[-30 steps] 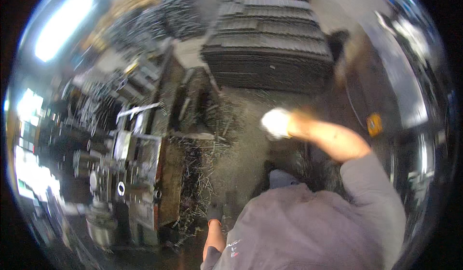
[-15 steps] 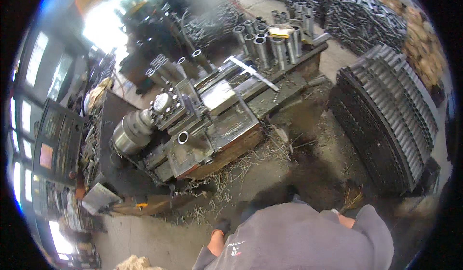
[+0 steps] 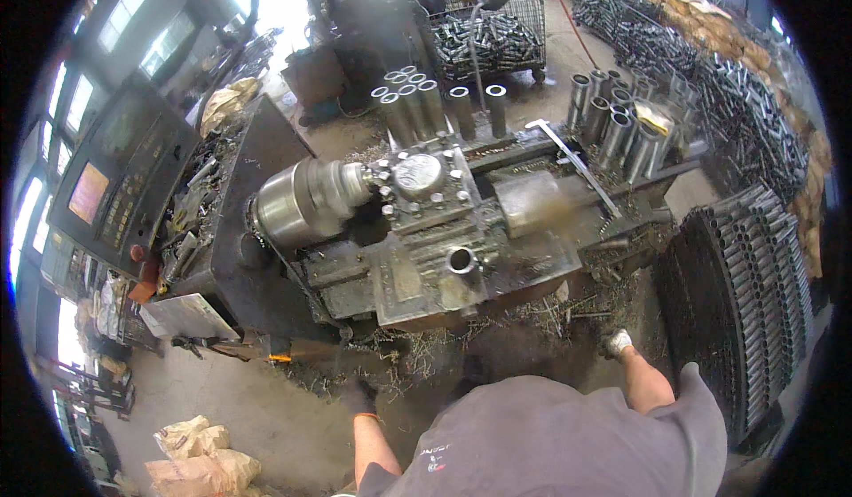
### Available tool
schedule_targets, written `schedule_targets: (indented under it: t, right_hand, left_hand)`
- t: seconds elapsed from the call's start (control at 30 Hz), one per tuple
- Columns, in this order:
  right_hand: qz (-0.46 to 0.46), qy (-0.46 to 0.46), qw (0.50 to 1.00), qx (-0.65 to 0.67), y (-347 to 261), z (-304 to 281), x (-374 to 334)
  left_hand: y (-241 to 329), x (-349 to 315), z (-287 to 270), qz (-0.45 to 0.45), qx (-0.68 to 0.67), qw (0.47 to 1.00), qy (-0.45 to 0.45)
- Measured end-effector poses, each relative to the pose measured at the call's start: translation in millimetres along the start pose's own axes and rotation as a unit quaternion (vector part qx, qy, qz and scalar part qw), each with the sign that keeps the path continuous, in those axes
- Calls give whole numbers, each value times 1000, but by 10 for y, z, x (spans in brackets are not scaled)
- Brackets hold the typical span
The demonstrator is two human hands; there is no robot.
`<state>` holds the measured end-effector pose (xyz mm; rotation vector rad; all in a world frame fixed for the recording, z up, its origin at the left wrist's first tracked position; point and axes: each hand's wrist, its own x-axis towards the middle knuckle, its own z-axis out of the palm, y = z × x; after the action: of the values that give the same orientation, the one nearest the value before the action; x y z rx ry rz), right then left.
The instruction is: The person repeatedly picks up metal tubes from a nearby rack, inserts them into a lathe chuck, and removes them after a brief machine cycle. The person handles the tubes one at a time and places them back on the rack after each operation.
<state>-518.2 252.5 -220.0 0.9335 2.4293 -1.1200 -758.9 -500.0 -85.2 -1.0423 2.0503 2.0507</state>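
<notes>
My left hand, in a dark glove, hangs low over the floor in front of the lathe; its fingers blur into the dark background. My right hand, in a pale glove with dark areas, is out to the right, below the lathe's front edge and beside the stacked tubes. Its fingers are too small to make out, and nothing held shows in either hand. A short metal tube stands upright on the lathe's front part. Behind it are the round-topped tool post and the chuck.
A caliper lies across the bed, near several upright tubes. More tubes stand behind the tool post. A control panel is at left. Metal shavings litter the floor; paper sacks lie lower left. A wire cart holds metal parts.
The view has turned and levelled, so the lathe appears further right. Both forearms now reach further out from my body; my right hand has come into clearer view.
</notes>
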Motion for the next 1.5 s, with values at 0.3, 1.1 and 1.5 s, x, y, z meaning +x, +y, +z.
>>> schedule_targets:
  t: [0.3,1.1,1.5]
  right_hand:
    - [-102,345,931,69,-2287,-907,-522]
    - [-248,-229,875,-347,-8653,-776,766]
    - [-251,-236,914,-215,-8577,-1106,1100]
  left_hand:
    - [1055,582,-704,243,216,877,354]
    - [3094,-438,2481,507,448,717,-169]
    - [2280,-836,1514,304,231,915,-133]
